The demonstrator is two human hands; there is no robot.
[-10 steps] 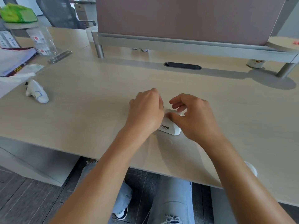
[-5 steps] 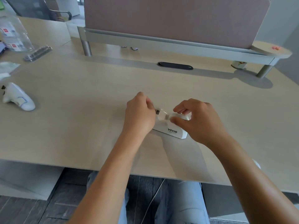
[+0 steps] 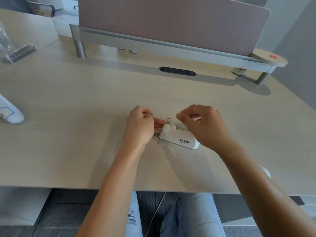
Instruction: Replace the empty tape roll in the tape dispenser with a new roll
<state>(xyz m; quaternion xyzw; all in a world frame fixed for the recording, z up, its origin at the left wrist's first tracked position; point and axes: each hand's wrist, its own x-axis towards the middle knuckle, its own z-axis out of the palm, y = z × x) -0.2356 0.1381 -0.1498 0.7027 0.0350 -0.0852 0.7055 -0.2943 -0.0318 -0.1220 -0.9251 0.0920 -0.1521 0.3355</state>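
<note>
A white tape dispenser (image 3: 179,140) marked VIVID lies on the light wooden desk (image 3: 85,134), its cutter (image 3: 168,120) pointing left. My left hand (image 3: 140,124) is just left of the cutter, fingers pinched on a thin clear strip of tape (image 3: 154,115). My right hand (image 3: 204,124) curls over the dispenser's rear. Its fingers are closed around a small white part of the tape roll (image 3: 198,119), and the hand hides most of the roll.
A white handheld device (image 3: 10,113) lies at the left edge. A clear plastic pack (image 3: 18,53) is at the far left. Behind are a black cable slot (image 3: 177,71), a shelf on metal legs (image 3: 79,48) and a pink divider panel (image 3: 171,19).
My left hand has drawn a little to the left of the cutter with the strip. My right thumb has lifted off the dispenser's side. The view has shifted left objects outward.
</note>
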